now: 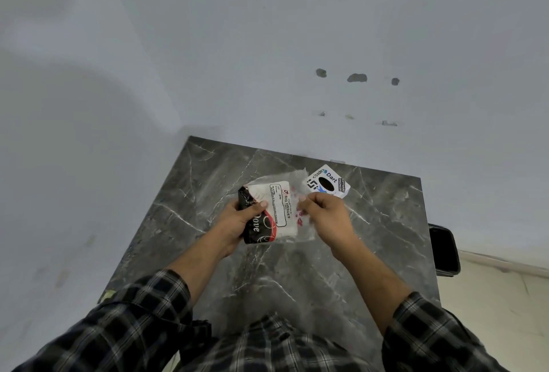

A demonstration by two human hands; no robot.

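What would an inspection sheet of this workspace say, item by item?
Surface: dark grey marble-pattern table, set into a corner of the room.
Job's things: tissue pack, white with a black-and-red end, inside a clear wrap; whether it rests on the table cannot be told.
Clutter: white box with stickers and a black oval hole, on the table just beyond the hands.
Hands: left hand grips the pack's black end; right hand pinches the clear wrap at the other end.
Cables: nothing seen.
Surroundings: pale wall with three chipped spots; black object off the table's right edge, kind unclear.
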